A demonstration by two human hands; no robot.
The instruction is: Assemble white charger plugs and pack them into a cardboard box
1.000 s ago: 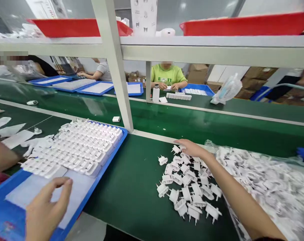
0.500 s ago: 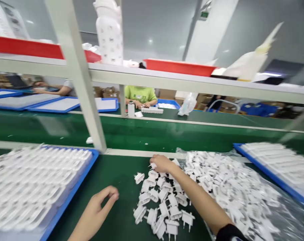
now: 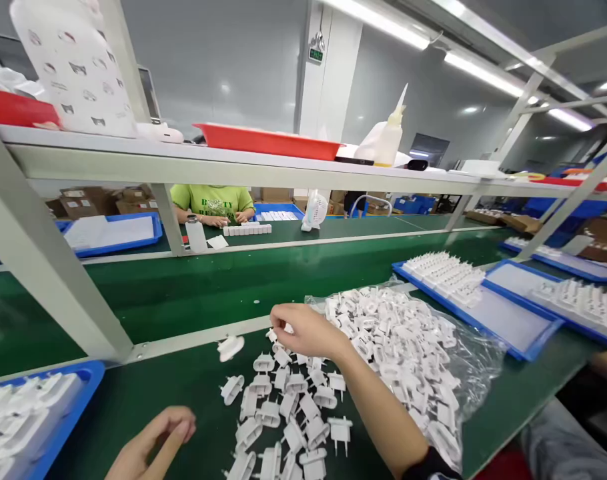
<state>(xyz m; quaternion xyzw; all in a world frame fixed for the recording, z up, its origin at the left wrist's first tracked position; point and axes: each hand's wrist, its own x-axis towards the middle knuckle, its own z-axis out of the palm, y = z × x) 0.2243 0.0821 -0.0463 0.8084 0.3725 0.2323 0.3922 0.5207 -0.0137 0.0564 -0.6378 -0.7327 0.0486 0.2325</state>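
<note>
My right hand (image 3: 303, 329) hovers over the far end of a spread of white two-pin plug pieces (image 3: 268, 413). Its fingers are bent, with a gap between thumb and forefinger and nothing seen between them. Left of it, apart from the fingers, is a single blurred plug piece (image 3: 231, 347) near the table's back strip; whether it touches the table I cannot tell. At the lower left, my left hand (image 3: 156, 440) is curled with thumb and fingertips close together, holding nothing visible. A larger heap of plug pieces (image 3: 383, 333) lies on clear plastic at the right.
Blue trays with white parts stand at the lower left (image 3: 91, 387) and right (image 3: 526, 350). A shelf (image 3: 283, 175) on slanted posts crosses ahead, bearing a red tray (image 3: 268, 143) and a spout bottle (image 3: 388, 139). Across the green belt (image 3: 223, 293) sits a person in green (image 3: 211, 200).
The view has swung right. My right hand has lifted from the spread pieces, and a plug piece is now apart from it at the left. My left hand remains curled at the lower left.
</note>
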